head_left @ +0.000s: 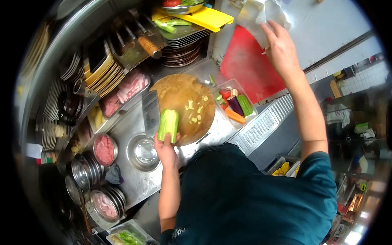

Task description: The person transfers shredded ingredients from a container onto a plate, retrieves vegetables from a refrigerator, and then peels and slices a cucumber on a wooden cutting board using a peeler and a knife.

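Note:
My left hand (166, 150) is closed around the lower end of a thick, peeled pale-green gourd (168, 124), held upright at the near-left edge of a round wooden chopping board (171, 87). A broad cleaver blade (150, 109) lies at the board's left edge, beside the gourd; its handle is hard to make out. Small pale-green scraps (190, 105) are scattered over the board. Stretched far to the upper right, my right hand (281, 47) has its thumb and fingers on a crumpled clear plastic bag (254, 20), above a red sheet (247, 61).
A clear tub of cut vegetables (234, 107) stands right of the board. Left are a metal bowl (145, 152), a tray of sliced meat (132, 86) and bowls of minced meat (105, 151). Stacked plates and a yellow slicer (208, 18) sit behind; a perforated steel strip (261, 124) runs at right.

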Tool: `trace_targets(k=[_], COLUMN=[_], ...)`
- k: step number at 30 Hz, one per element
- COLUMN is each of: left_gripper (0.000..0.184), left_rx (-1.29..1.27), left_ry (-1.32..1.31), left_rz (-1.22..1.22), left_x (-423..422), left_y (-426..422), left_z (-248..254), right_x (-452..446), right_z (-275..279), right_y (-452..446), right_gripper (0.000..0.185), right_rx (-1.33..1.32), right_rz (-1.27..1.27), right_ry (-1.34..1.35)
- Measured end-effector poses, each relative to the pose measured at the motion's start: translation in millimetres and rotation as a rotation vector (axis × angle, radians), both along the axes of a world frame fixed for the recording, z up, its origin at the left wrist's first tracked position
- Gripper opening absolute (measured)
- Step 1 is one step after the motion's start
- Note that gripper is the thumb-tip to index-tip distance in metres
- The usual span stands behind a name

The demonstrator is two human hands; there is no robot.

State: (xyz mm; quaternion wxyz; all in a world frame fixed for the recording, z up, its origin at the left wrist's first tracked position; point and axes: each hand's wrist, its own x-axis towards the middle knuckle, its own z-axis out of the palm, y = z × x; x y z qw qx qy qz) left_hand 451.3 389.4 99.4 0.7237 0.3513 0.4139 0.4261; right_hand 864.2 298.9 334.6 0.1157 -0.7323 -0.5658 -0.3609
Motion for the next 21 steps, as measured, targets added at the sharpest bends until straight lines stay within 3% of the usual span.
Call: trace_targets(k=[2, 7, 8, 11, 14, 16, 19, 21], left_gripper=[0.030, 0.029, 0.029, 0.029, 0.029, 0.030, 0.028, 0.027], left_rx=[-0.007, 0.043, 0.065, 0.126, 0.117, 0.104, 0.164, 0.184], left_ry=[0.023, 0.094, 0.115, 0.201, 0.229, 0.235, 0.276, 0.334], left_rz=[0.032, 0.029, 0.031, 0.107, 0.175, 0.183, 0.177, 0.170], left_x=[0.2, -4.3, -6.9, -11.2, -14.3, -15.8, -13.5, -13.0], left_y=[-1.4, -1.5, -1.3, -5.3, -5.5, -5.2, -5.9, -3.0], left_z=[4.5, -11.2, -16.0, -17.6, -16.4, -12.3, -10.5, -14.7], right_x=[-7.9, -29.4, -35.0, -57.8, -100.7, -127.3, -160.8, -183.8], right_z=[-12.0, -104.4, -120.6, -177.1, -223.7, -241.1, -267.1, -258.9], right_y=[-5.2, -7.7, -5.1, 8.9, 42.2, 74.7, 126.7, 153.7], right_gripper=[0.056, 0.046, 0.034, 0.024, 0.027, 0.019, 0.023, 0.040], right_rx=[0.065, -0.112, -0.133, -0.151, -0.179, -0.375, -0.500, -0.620], right_rz=[0.072, 0.105, 0.105, 0.206, 0.291, 0.205, 0.097, 0.036], right_ry=[0.093, 0.525, 0.597, 0.756, 1.040, 1.129, 1.056, 1.063])
